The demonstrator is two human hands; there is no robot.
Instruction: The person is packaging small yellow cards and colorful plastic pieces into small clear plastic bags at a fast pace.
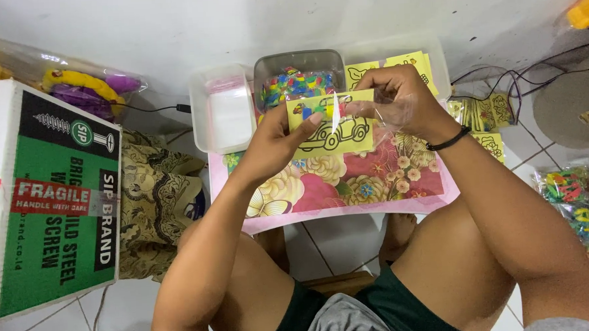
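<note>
Both hands pinch yellow card [332,126] above counter's [348,189] far edge: left hand [277,143] left side, right hand [397,101] top right.

a white wall [235,16] fills the top of the view from ten to two o'clock, evenly lit with soft shadows. the floor [337,240] is pale tile with dark grout lines, showing at six o'clock and again at three. a low table with a pink floral top [348,183] sits at the centre. a large green and white cardboard box [44,196] stands at nine o'clock, with patterned brown cloth [153,198] just beside it. black cables [535,72] trail at two o'clock.
</note>
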